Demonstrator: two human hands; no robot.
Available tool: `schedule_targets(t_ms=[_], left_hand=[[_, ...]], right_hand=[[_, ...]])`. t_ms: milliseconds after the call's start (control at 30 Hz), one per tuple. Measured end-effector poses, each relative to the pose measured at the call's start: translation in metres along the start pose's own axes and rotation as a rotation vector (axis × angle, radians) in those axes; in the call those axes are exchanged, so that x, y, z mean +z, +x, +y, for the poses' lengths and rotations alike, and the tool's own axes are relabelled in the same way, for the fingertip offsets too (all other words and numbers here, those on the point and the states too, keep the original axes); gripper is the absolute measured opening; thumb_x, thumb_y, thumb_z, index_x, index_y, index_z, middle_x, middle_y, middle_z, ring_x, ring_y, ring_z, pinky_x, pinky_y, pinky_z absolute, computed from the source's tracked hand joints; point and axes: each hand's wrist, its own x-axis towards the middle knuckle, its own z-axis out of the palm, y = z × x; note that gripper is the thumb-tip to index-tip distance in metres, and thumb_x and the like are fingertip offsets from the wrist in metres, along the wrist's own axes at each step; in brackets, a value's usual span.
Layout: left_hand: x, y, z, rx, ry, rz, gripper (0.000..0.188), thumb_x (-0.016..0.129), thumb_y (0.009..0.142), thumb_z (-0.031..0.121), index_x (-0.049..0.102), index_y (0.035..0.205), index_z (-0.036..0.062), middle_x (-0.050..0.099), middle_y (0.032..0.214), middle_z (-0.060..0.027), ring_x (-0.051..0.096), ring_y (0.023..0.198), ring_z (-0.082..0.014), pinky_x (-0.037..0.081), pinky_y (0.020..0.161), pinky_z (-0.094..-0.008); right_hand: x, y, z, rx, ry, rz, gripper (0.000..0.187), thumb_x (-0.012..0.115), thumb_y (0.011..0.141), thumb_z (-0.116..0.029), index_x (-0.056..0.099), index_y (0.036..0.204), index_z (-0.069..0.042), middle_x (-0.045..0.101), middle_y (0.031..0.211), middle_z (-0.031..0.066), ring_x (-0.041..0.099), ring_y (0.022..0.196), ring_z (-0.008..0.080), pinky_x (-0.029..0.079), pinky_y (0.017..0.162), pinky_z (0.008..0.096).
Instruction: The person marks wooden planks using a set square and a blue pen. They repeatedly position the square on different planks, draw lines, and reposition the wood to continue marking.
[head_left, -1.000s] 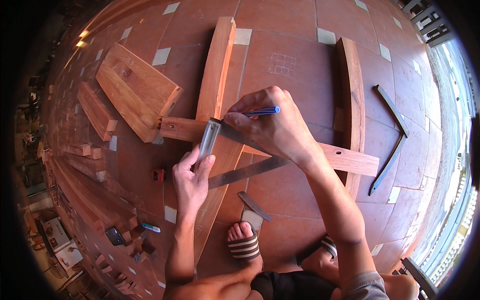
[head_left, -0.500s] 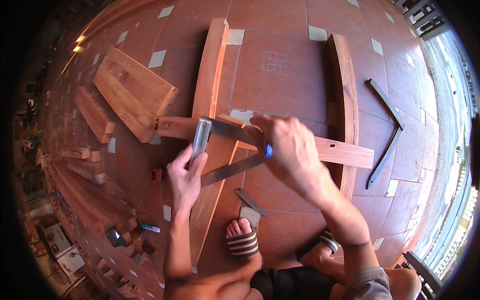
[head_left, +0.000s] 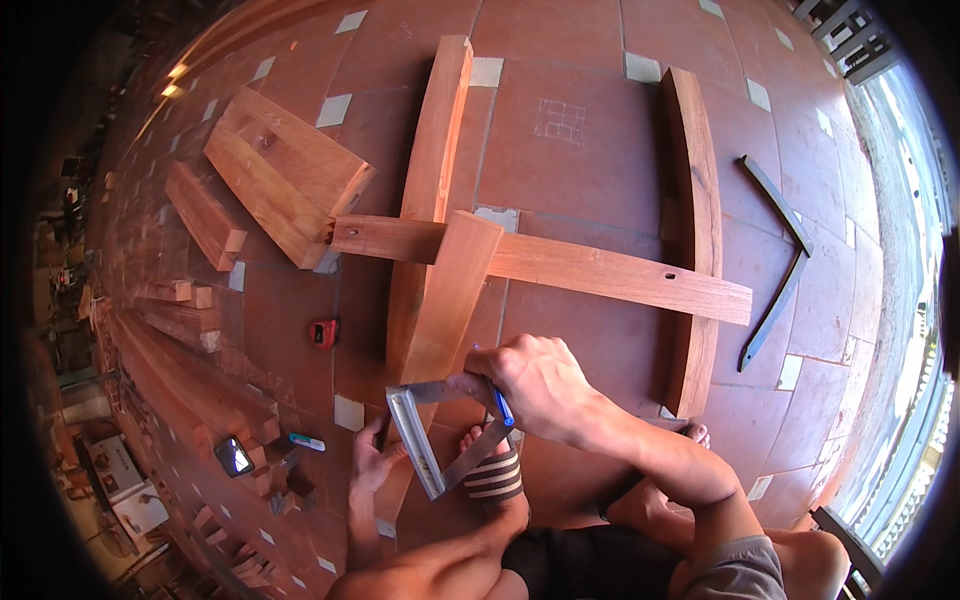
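Observation:
In my right hand I grip a metal angle square by its blades, together with a blue pen. Its silver stock and dark blades form a triangle in front of my left foot. My left hand is low beside the stock, thumb and fingers apart, next to the near part of a plank; whether it touches the wood is unclear. That wooden plank slopes toward me and lies over a long crosspiece, which rests across two beams, the left beam and the right beam.
Wide boards and a shorter block lie at the left. Nearby are a red tape measure, a phone and a capped marker. A dark folding bevel lies on the tiles at the right.
My right hand has drawn the square and pen back toward me, away from the crosspiece. My left hand has let go of the silver stock and dropped lower. The view has shifted slightly.

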Motion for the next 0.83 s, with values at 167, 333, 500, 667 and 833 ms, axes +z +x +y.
schedule_targets(t_ms=[167, 333, 500, 667, 833], left_hand=[[0.037, -0.013, 0.004, 0.254, 0.463, 0.369, 0.084, 0.101, 0.077, 0.028, 0.063, 0.145, -0.0026, 0.068, 0.124, -0.0124, 0.066, 0.116, -0.0284, 0.053, 0.102, -0.0417], [0.047, -0.014, -0.017, 0.454, 0.823, 0.593, 0.083, 0.096, 0.080, 0.037, 0.063, 0.147, 0.0022, 0.063, 0.114, -0.0149, 0.063, 0.103, -0.0356, 0.051, 0.096, -0.0453], [0.061, -0.012, 0.035, 0.541, 0.981, 0.556, 0.083, 0.088, 0.088, 0.049, 0.062, 0.148, -0.0008, 0.064, 0.117, -0.0150, 0.063, 0.108, -0.0333, 0.050, 0.099, -0.0464], [0.095, -0.020, 0.116, 0.183, -0.658, -0.008, 0.078, 0.075, 0.100, 0.054, 0.060, 0.147, -0.0068, 0.064, 0.116, -0.0114, 0.061, 0.104, -0.0235, 0.049, 0.092, -0.0394], [0.099, -0.001, 0.133, 0.362, -0.587, -0.119, 0.073, 0.084, 0.093, 0.052, 0.065, 0.144, 0.0022, 0.063, 0.112, -0.0081, 0.058, 0.096, -0.0208, 0.048, 0.081, -0.0364]], right_hand=[[-0.004, -0.004, -0.005, 0.018, -0.101, -0.051, 0.035, 0.068, 0.106, -0.039, 0.078, 0.093, -0.008, 0.073, 0.076, 0.0185, 0.075, 0.075, 0.0409, 0.060, 0.065, 0.0495], [-0.012, -0.008, -0.011, -0.034, -0.097, -0.059, 0.033, 0.071, 0.104, -0.037, 0.077, 0.093, -0.007, 0.072, 0.074, 0.0187, 0.075, 0.073, 0.0397, 0.059, 0.063, 0.0499], [-0.033, -0.013, -0.020, -0.118, -0.049, 0.044, 0.025, 0.078, 0.100, -0.030, 0.079, 0.093, -0.007, 0.071, 0.071, 0.0164, 0.073, 0.067, 0.0367, 0.056, 0.059, 0.0476], [-0.052, -0.005, -0.023, -0.275, 0.076, 0.217, 0.023, 0.085, 0.095, -0.028, 0.081, 0.091, -0.006, 0.072, 0.070, 0.0120, 0.070, 0.058, 0.0312, 0.054, 0.056, 0.0418], [-0.089, 0.008, -0.018, -0.493, -0.033, 0.595, 0.029, 0.091, 0.090, -0.037, 0.082, 0.089, -0.009, 0.076, 0.074, 0.0069, 0.076, 0.073, 0.0279, 0.059, 0.072, 0.0384]])
